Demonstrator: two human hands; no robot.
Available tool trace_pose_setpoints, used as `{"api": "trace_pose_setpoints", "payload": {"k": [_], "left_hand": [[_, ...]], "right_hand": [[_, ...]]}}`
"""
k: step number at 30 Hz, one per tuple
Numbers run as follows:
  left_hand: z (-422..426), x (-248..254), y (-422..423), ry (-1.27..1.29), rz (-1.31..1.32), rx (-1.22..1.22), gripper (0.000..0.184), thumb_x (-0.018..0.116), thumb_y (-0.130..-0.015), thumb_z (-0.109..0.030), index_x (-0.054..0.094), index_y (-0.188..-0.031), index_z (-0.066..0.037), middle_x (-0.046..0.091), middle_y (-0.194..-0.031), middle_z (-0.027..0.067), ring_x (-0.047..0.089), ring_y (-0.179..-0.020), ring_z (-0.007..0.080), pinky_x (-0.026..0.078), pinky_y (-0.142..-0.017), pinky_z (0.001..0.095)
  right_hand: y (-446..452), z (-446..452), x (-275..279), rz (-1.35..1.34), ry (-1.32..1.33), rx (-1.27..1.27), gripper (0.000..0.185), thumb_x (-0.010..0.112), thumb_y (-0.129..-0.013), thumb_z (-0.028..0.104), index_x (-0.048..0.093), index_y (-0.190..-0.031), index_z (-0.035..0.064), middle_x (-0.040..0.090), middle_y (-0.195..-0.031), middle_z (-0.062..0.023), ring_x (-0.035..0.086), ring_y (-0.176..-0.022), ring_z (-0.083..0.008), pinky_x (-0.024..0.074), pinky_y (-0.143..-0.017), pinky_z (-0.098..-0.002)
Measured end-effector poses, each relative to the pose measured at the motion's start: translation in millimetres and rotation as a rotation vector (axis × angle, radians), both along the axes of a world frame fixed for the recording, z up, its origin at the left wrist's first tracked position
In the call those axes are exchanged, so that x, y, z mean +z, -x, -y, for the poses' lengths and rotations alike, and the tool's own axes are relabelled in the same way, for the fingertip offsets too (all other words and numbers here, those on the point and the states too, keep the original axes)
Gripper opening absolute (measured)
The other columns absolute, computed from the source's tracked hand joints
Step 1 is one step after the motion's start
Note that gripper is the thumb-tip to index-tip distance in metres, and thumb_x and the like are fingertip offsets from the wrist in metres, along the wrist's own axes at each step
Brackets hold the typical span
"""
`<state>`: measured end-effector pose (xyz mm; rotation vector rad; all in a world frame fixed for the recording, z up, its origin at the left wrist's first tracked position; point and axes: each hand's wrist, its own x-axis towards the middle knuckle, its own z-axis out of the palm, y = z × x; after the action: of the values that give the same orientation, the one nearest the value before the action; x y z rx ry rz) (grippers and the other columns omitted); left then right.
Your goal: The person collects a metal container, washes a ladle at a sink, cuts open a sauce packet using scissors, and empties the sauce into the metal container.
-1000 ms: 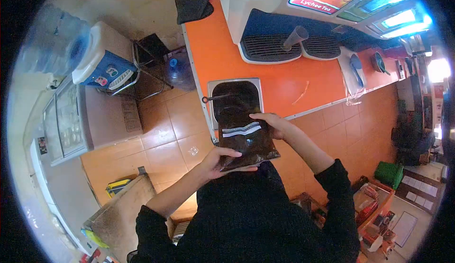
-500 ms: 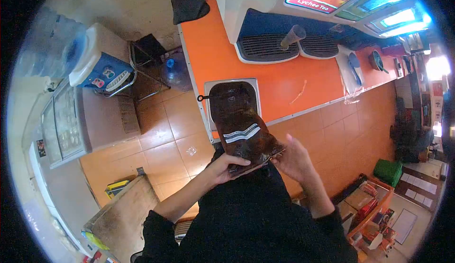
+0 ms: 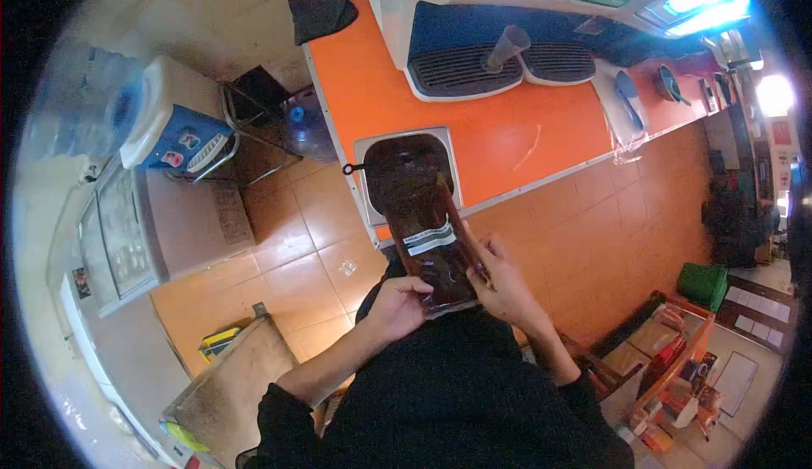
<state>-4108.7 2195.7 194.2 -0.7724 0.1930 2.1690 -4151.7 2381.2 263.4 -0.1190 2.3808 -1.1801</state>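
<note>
A dark brown, glossy plastic pouch [image 3: 436,274] with a white label [image 3: 430,239] lies in front of my body. Its far end is over a rectangular steel container [image 3: 364,207] with dark contents at the counter's front edge; where the pouch ends and the contents begin is hard to see. My left hand [image 3: 401,306] is closed on the pouch's near left corner, thumb on top. At the pouch's right edge, my right hand [image 3: 501,281] is closed with its fingers on the plastic. A dark handle with a ring end [image 3: 350,169] sticks out over the container's left rim.
A drink dispenser with a drip tray [image 3: 465,80] and a clear cup [image 3: 509,46] stands at the back of the orange counter [image 3: 495,143]. A blue utensil [image 3: 628,98] rests further right. To the left are a water dispenser [image 3: 190,135] and a glass-topped freezer [image 3: 127,224].
My right hand has moved from the near right corner up along the pouch's right edge. The pouch now looks straighter and flatter, its flared corner drawn in. The view has shifted slightly.
</note>
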Motion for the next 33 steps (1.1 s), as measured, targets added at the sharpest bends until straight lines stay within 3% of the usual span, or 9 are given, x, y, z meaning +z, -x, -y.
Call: {"api": "trace_pose_setpoints", "payload": {"k": [5, 10, 13, 16, 23, 26, 28, 29, 33], "left_hand": [[0, -2, -5, -0.024, -0.073, 0.000, 0.041, 0.047, -0.076, -0.006, 0.049, -0.116, 0.002, 0.058, -0.113, 0.0148, 0.055, -0.104, 0.0298, 0.040, -0.096, 0.0457], [0, 13, 1, -0.082, -0.076, 0.044, 0.040, 0.047, -0.080, -0.009, 0.048, -0.119, -0.002, 0.057, -0.116, 0.0125, 0.055, -0.106, 0.0281, 0.040, -0.095, 0.0459], [-1, 14, 2, -0.031, -0.052, 0.016, 0.035, 0.051, -0.087, -0.016, 0.047, -0.120, -0.005, 0.056, -0.115, 0.0086, 0.055, -0.104, 0.0246, 0.041, -0.094, 0.0443], [-5, 19, 4, 0.112, -0.147, -0.096, 0.044, 0.048, -0.090, -0.025, 0.041, -0.129, -0.007, 0.050, -0.128, 0.0086, 0.050, -0.115, 0.0240, 0.039, -0.098, 0.0435], [-7, 23, 10, 0.093, -0.295, -0.108, 0.052, 0.051, -0.087, -0.014, 0.032, -0.136, -0.006, 0.042, -0.136, 0.0085, 0.044, -0.122, 0.0219, 0.039, -0.100, 0.0392], [-8, 21, 8, 0.095, -0.329, -0.120, 0.056, 0.053, -0.083, -0.004, 0.033, -0.135, -0.004, 0.042, -0.136, 0.0090, 0.043, -0.123, 0.0222, 0.039, -0.101, 0.0386], [-9, 13, 5, 0.100, -0.347, -0.118, 0.059, 0.055, -0.080, 0.002, 0.033, -0.135, -0.004, 0.042, -0.136, 0.0092, 0.043, -0.123, 0.0225, 0.039, -0.101, 0.0383], [-8, 9, 3, 0.110, -0.326, -0.104, 0.061, 0.055, -0.077, 0.004, 0.033, -0.134, -0.003, 0.041, -0.136, 0.0099, 0.044, -0.122, 0.0229, 0.039, -0.101, 0.0379], [-8, 4, -2, 0.144, -0.299, -0.094, 0.067, 0.058, -0.072, 0.010, 0.033, -0.133, -0.003, 0.043, -0.133, 0.0116, 0.045, -0.121, 0.0247, 0.039, -0.101, 0.0383]], "right_hand": [[-7, 0, 2, -0.160, -0.024, 0.289, 0.075, 0.049, -0.075, -0.003, 0.015, -0.141, 0.0001, 0.040, -0.098, -0.0206, 0.045, -0.092, -0.0374, 0.0411, -0.084, -0.0404], [-11, 9, 19, -0.188, -0.224, 0.537, 0.067, 0.050, -0.073, -0.004, 0.029, -0.137, -0.0012, 0.037, -0.108, -0.0227, 0.043, -0.104, -0.0391, 0.0379, -0.093, -0.0400], [-17, 2, 14, -0.279, -0.126, 0.598, 0.060, 0.050, -0.071, -0.005, 0.040, -0.130, -0.0033, 0.038, -0.113, -0.0222, 0.044, -0.108, -0.0379, 0.0383, -0.094, -0.0394], [-22, 3, 24, -0.262, -0.158, 0.554, 0.053, 0.050, -0.070, -0.006, 0.049, -0.122, -0.0028, 0.040, -0.117, -0.0197, 0.046, -0.109, -0.0348, 0.0413, -0.092, -0.0387], [-29, -6, 32, -0.342, -0.038, 0.530, 0.051, 0.051, -0.069, -0.008, 0.055, -0.118, 0.0032, 0.052, -0.112, -0.0122, 0.055, -0.098, -0.0284, 0.0466, -0.085, -0.0383], [-23, -25, 34, -0.275, 0.004, 0.642, 0.045, 0.054, -0.072, 0.001, 0.054, -0.117, 0.0014, 0.057, -0.108, -0.0122, 0.056, -0.098, -0.0279, 0.0458, -0.088, -0.0354], [-15, -39, 22, -0.227, 0.325, 0.546, 0.029, 0.056, -0.079, 0.009, 0.061, -0.107, 0.0020, 0.063, -0.099, -0.0110, 0.060, -0.088, -0.0253, 0.0481, -0.081, -0.0334], [-11, -39, 14, -0.224, 0.327, 0.546, 0.029, 0.056, -0.079, 0.009, 0.061, -0.107, 0.0020, 0.063, -0.099, -0.0110, 0.060, -0.088, -0.0253, 0.0481, -0.081, -0.0334], [8, -9, -39, 0.164, 0.324, -0.433, 0.033, 0.058, -0.086, 0.030, 0.064, -0.087, -0.0024, 0.064, -0.085, -0.0157, 0.061, -0.081, -0.0219, 0.0473, -0.072, -0.0327]]}}
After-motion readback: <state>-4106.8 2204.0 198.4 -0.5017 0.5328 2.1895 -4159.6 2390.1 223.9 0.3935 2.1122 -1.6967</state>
